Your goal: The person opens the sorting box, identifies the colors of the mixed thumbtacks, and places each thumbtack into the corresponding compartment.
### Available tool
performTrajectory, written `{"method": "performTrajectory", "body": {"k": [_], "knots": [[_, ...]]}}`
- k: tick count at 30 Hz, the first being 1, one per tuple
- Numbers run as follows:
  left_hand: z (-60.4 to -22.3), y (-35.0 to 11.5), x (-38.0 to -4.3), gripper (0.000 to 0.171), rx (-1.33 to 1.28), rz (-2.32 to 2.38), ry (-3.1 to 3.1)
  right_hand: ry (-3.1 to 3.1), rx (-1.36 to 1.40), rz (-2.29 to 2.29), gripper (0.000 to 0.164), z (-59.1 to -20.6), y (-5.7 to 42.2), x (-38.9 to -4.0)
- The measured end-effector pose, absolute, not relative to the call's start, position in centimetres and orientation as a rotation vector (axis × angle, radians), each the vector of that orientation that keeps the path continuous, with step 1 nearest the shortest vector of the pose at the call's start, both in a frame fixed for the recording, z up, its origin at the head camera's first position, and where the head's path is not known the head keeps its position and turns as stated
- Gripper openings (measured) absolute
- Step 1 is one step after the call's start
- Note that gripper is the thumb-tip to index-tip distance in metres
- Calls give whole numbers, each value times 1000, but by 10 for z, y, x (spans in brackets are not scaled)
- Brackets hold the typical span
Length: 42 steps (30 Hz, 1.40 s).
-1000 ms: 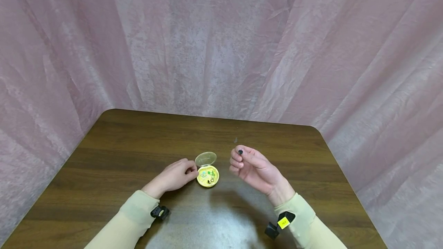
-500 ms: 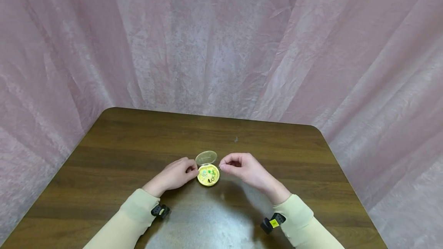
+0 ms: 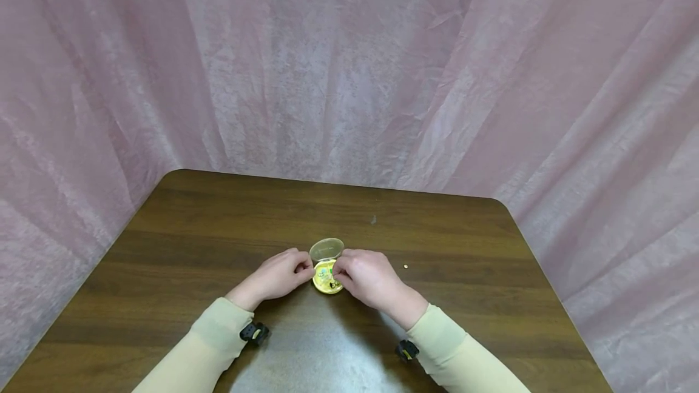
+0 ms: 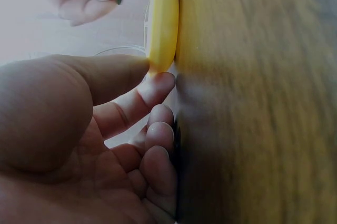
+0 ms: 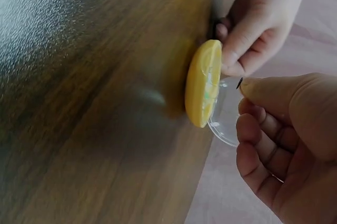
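A small round yellow case [image 3: 319, 284] lies on the table, its clear lid [image 3: 326, 249] hinged up at the back. My left hand [image 3: 275, 275] pinches the case's left edge between thumb and index finger, the other fingers resting low by the tabletop. Over the right part of the case is my right hand [image 3: 368, 279], thumb and index finger pinching a small dark round piece [image 5: 239, 83]. That piece shows in both wrist views, held just off the case. Tiny green, pale and dark items lie inside the case, partly hidden by the right fingers.
On the brown wooden table [image 3: 246, 205] a tiny gold-coloured piece [image 3: 405, 266] lies to the right of my right hand. A pink curtain [image 3: 327, 77] hangs behind the far edge. Each wrist carries a black camera.
My right hand has turned over and come left and down to the case with the dark piece, uncovering the tiny gold piece. My left hand stays on the case's edge.
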<state>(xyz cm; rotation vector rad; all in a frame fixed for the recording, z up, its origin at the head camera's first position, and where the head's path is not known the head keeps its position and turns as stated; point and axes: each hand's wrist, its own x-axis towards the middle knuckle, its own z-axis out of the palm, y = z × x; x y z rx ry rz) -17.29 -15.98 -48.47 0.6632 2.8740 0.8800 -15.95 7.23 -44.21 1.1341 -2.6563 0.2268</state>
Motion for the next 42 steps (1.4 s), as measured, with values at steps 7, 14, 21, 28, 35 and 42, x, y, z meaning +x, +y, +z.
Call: {"method": "performTrajectory", "body": {"k": [7,14,21,28,35,42], "knots": [[-482,-159,-170,14,661,896,2885,-2652,1159,133,5,-446,70,-159],[-483,-160,-170,14,675,902,2890,-2645,1136,175,7,-445,80,-161],[-483,-160,-172,15,662,891,2871,-2659,1053,216,5,-441,105,-166],[-484,-160,-172,15,632,880,2859,-2703,917,183,6,-439,137,-175],[-484,-160,-173,15,629,876,2859,-2807,783,120,9,-441,167,-183],[-485,-160,-173,15,641,876,2862,-2841,722,40,12,-448,186,-189]]}}
